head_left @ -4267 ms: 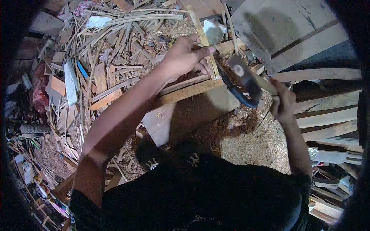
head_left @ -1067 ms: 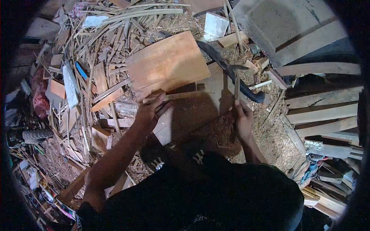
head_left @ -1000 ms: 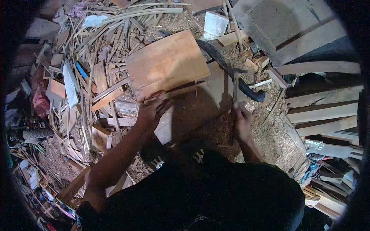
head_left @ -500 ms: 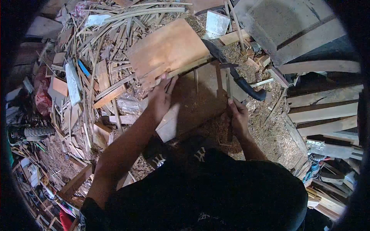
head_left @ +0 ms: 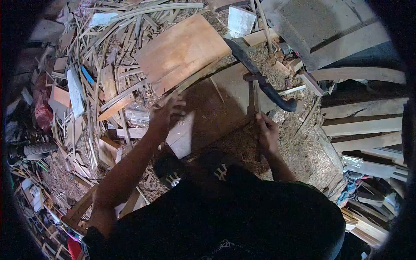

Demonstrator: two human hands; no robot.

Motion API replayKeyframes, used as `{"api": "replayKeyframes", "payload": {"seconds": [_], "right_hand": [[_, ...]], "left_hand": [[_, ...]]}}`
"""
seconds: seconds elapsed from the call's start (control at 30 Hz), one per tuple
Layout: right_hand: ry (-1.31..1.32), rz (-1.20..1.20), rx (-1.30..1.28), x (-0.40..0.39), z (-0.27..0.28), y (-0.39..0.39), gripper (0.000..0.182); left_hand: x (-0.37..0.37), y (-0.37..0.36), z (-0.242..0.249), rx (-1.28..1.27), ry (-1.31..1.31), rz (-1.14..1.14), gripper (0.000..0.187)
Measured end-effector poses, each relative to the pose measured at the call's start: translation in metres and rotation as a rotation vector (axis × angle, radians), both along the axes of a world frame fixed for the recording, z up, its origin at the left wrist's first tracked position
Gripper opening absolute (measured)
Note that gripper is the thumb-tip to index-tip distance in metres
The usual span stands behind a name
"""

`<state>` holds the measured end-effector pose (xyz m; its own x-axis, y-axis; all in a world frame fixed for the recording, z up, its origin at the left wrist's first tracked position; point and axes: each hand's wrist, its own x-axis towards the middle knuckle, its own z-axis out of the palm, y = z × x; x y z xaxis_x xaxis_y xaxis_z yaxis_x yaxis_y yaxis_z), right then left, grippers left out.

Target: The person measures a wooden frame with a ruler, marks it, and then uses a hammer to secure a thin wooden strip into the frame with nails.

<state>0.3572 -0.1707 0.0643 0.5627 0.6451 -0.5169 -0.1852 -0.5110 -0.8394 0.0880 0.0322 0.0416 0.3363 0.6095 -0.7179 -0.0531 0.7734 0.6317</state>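
My right hand (head_left: 268,130) is closed around the handle of a hammer (head_left: 256,97), whose small head points away from me. My left hand (head_left: 168,115) has its fingers apart, beside the lower left end of a thin wood strip (head_left: 190,82). That strip runs along the near edge of a light wooden board (head_left: 184,50). Below the board lies a wide brown panel (head_left: 212,117), partly in shadow, with a thin sliver of wood (head_left: 217,90) on it. A dark tool with a hooked handle (head_left: 277,97) rests to the right, partly beside the board.
Scrap strips (head_left: 125,34) are heaped at the upper left. Sawdust (head_left: 303,134) covers the floor on the right. Several planks (head_left: 364,125) lie along the right side, below a large grey panel (head_left: 320,30). My shoes (head_left: 219,167) are close to the brown panel.
My left hand has come off the board's near edge, moving down and left, and its fingers have spread. The sliver on the panel now lies more slanted. My right hand still grips the hammer.
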Motion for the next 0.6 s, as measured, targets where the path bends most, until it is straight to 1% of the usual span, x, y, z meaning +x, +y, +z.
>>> {"api": "replayKeyframes", "payload": {"seconds": [0.03,0.1,0.13,0.2,0.23,0.3,0.33,0.37,0.4,0.43,0.5,0.53,0.6], "right_hand": [[-0.023,-0.004,0.016,0.0,-0.001,0.001,0.032],[-0.003,0.009,0.016,0.005,-0.012,-0.003,0.032],[0.016,0.022,0.016,0.005,-0.011,-0.001,0.032],[0.048,0.033,0.01,0.006,-0.004,-0.001,0.033],[0.079,0.047,0.006,0.005,0.0,0.002,0.034],[0.064,0.049,0.007,0.003,0.002,0.003,0.035],[0.05,0.049,0.005,0.002,0.002,0.002,0.036],[0.05,0.05,0.003,0.001,0.003,0.003,0.036],[0.078,0.02,-0.003,-0.001,0.004,0.004,0.031],[0.106,-0.009,-0.008,-0.002,0.004,0.004,0.029],[0.093,-0.011,0.0,-0.003,0.002,0.004,0.029],[0.08,-0.017,0.011,-0.003,0.0,0.004,0.029],[0.084,-0.005,0.027,0.0,-0.004,0.003,0.029]], "left_hand": [[-0.006,0.001,-0.008,0.0,0.002,0.001,0.037],[-0.016,0.006,-0.024,0.102,-0.139,-0.228,0.044],[-0.017,0.011,-0.021,0.101,-0.14,-0.231,0.044],[-0.018,0.018,-0.015,0.044,-0.006,-0.531,0.045],[-0.017,0.018,-0.016,0.045,-0.006,-0.529,0.045],[-0.013,0.014,-0.021,0.618,0.502,-0.801,0.038],[-0.012,0.011,-0.021,0.616,0.501,-0.8,0.038],[-0.012,0.007,-0.02,0.904,0.619,-0.737,0.035],[-0.011,0.004,-0.019,1.192,0.734,-0.658,0.033],[-0.006,0.002,-0.01,1.19,0.735,-0.656,0.033],[0.003,0.002,0.014,1.605,0.866,-0.598,0.034],[0.001,0.001,0.01,1.604,0.871,-0.594,0.034],[-0.002,-0.002,-0.006,1.769,0.688,-0.844,0.039]]}}
